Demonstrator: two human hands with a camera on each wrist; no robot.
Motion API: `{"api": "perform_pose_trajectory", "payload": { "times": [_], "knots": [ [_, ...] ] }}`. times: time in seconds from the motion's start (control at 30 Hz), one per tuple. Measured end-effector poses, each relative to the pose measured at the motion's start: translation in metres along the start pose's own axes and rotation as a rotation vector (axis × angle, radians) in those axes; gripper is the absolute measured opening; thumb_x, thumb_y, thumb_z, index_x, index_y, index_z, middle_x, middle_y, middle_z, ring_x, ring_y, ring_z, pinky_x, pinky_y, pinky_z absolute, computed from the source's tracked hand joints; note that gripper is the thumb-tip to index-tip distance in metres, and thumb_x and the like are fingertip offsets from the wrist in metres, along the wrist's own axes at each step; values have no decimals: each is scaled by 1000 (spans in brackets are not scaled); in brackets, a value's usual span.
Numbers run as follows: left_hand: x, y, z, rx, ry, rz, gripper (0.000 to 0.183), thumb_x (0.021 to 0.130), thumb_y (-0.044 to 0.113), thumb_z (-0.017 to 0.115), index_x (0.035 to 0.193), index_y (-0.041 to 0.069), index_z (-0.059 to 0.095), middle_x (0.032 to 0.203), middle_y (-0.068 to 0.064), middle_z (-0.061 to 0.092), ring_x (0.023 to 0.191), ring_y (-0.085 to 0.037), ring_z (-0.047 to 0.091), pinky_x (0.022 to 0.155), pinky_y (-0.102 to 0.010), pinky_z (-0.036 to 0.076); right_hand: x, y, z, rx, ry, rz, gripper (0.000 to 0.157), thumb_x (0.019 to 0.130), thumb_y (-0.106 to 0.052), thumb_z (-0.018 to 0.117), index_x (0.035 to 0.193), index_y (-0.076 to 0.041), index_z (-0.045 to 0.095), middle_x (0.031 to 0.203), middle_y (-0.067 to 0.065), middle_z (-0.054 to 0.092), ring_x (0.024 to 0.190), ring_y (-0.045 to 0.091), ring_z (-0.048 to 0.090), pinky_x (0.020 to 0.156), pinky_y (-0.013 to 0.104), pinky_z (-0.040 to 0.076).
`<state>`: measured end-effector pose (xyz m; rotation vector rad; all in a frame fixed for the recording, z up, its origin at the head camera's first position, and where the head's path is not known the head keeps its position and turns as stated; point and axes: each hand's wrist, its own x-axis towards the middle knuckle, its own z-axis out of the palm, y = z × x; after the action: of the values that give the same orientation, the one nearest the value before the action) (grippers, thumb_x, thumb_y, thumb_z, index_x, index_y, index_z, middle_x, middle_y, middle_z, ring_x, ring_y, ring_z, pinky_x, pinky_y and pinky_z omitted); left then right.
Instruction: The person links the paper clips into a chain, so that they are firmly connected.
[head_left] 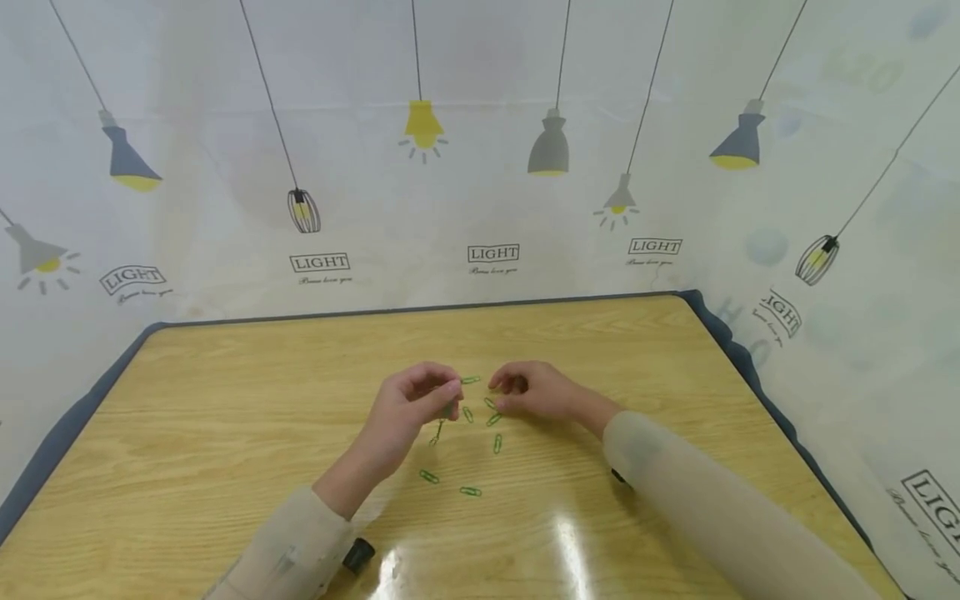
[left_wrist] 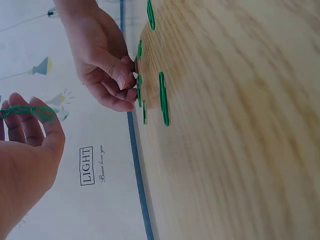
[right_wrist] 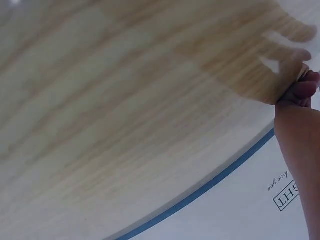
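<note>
My left hand point(head_left: 411, 410) is raised a little above the table and pinches a short chain of linked green paper clips point(head_left: 437, 432), whose lower end hangs below the fingers. In the left wrist view the chain point(left_wrist: 27, 109) runs across those fingers. Across from it, my right hand point(head_left: 542, 390) is low over the tabletop, thumb and fingers bent with a gap between them. Its thumb tip is at a loose green paper clip point(head_left: 490, 403); whether they touch, I cannot tell. Another clip point(head_left: 494, 419) lies right beside it. The right wrist view shows only part of this hand point(right_wrist: 298, 127).
Several more loose green clips lie around the hands, among them one clip point(head_left: 498, 443) nearer me and another point(head_left: 470, 492) towards the front. The wooden table point(head_left: 225, 400) meets a white wall covering point(head_left: 360, 167) printed with lamps at the back.
</note>
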<state>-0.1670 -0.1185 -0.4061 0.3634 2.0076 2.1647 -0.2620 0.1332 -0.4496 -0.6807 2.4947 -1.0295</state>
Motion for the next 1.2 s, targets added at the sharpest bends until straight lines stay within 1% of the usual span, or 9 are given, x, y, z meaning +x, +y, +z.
{"api": "perform_pose_trajectory", "payload": {
  "times": [0.1, 0.23, 0.27, 0.43, 0.5, 0.57, 0.67, 0.83, 1.2],
  "knots": [
    [-1, -1, -1, -31, 3, -6, 21, 107, 18, 66, 117, -1, 66, 97, -1, 68, 78, -13, 65, 83, -31, 63, 1, 1, 0, -15, -11, 8, 28, 98, -25, 79, 123, -13, 75, 112, 3, 73, 97, 14, 61, 88, 29, 51],
    [-4, -1, -3, -66, 27, -15, 12, 108, 18, 65, 112, 8, 68, 97, 0, 67, 76, -13, 63, 78, -29, 62, 1, 0, 3, -31, 2, 10, 27, 96, -26, 82, 119, -13, 76, 114, 2, 75, 101, 13, 62, 92, 32, 53],
    [-4, -1, -3, -74, 35, -16, 10, 108, 17, 65, 112, 8, 68, 98, 0, 67, 76, -13, 63, 77, -29, 62, 2, 1, 5, -38, 6, 6, 27, 96, -26, 82, 118, -14, 76, 114, 1, 75, 102, 13, 63, 93, 32, 53],
    [-7, -3, -7, -106, 71, -26, 16, 108, 15, 63, 116, 1, 65, 98, 2, 68, 75, -12, 62, 73, -26, 60, 6, 0, 11, -56, 15, 4, 23, 96, -30, 82, 114, -16, 76, 113, -1, 74, 105, 13, 63, 99, 37, 54],
    [-7, -3, -7, -109, 70, -23, 15, 108, 15, 63, 116, 2, 65, 97, 2, 68, 72, -12, 60, 70, -25, 58, 7, -2, 12, -58, 23, 17, 19, 96, -29, 82, 110, -17, 76, 112, -1, 74, 105, 14, 64, 100, 38, 54],
    [-6, -3, -6, -106, 60, -13, 10, 108, 15, 63, 112, 7, 67, 96, 3, 68, 69, -11, 57, 67, -24, 56, 8, -2, 10, -59, 32, 30, 15, 96, -27, 81, 107, -17, 76, 110, -1, 74, 103, 13, 64, 100, 39, 54],
    [-5, -3, -3, -96, 49, 1, 7, 108, 13, 62, 110, 9, 68, 94, 4, 68, 64, -9, 52, 62, -22, 48, 7, -2, 7, -65, 39, 52, 10, 97, -25, 80, 102, -17, 76, 107, -1, 73, 102, 13, 64, 100, 39, 54],
    [-2, -5, 0, -68, 49, -14, 14, 108, 15, 64, 114, 2, 66, 92, 5, 68, 62, -8, 46, 58, -21, 40, 6, -2, 4, -73, 27, 73, 9, 98, -25, 79, 98, -16, 76, 104, 0, 70, 99, 14, 61, 98, 37, 53],
    [-2, -6, -1, -28, 77, -16, 25, 108, 16, 64, 120, -6, 63, 91, 6, 68, 63, -9, 45, 58, -21, 39, 7, -5, 4, -59, 7, 82, 9, 101, -24, 75, 98, -16, 74, 107, 1, 70, 102, 15, 61, 102, 40, 51]
  ]
}}
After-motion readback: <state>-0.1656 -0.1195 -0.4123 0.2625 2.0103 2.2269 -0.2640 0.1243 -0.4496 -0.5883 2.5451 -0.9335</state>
